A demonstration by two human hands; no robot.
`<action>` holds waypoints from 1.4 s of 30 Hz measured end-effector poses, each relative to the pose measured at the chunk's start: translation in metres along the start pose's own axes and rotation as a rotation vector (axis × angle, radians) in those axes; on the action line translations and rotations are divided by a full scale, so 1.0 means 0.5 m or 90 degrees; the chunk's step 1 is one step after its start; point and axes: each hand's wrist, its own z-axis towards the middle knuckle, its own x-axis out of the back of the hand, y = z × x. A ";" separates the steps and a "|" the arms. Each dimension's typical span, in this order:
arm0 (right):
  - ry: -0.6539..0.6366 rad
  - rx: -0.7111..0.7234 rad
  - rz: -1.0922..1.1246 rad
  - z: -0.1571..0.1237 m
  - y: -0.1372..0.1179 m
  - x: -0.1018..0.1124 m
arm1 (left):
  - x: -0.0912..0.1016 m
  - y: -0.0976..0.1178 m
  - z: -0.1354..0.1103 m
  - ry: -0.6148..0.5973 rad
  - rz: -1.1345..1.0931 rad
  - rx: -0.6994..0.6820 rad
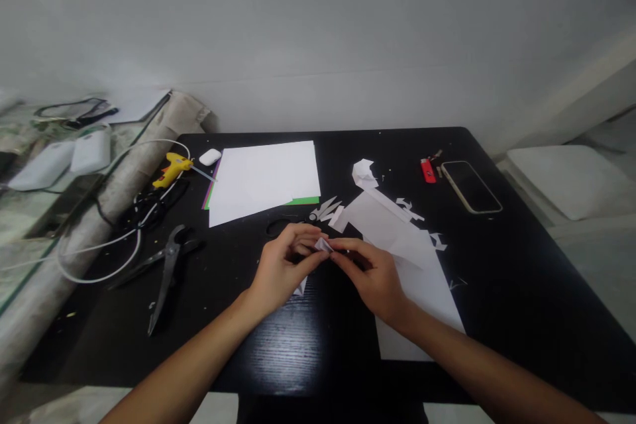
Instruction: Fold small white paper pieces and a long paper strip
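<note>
Between the fingertips of both hands is a small folded piece of white paper. My left hand pinches it from the left, and my right hand pinches it from the right. Below my left wrist another small folded paper lies on the black table, partly covered. Under and beside my right forearm is a large white sheet. Several cut scraps lie just beyond my fingers, and a dark scissor handle shows partly behind my left hand.
A stack of white and coloured paper lies at the back of the table. Pliers, a yellow glue gun and its white cable are on the left. A red lighter and a phone rest at the right.
</note>
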 end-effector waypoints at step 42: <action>-0.012 0.034 0.020 0.007 -0.011 0.011 | 0.013 0.023 0.005 -0.023 0.167 -0.110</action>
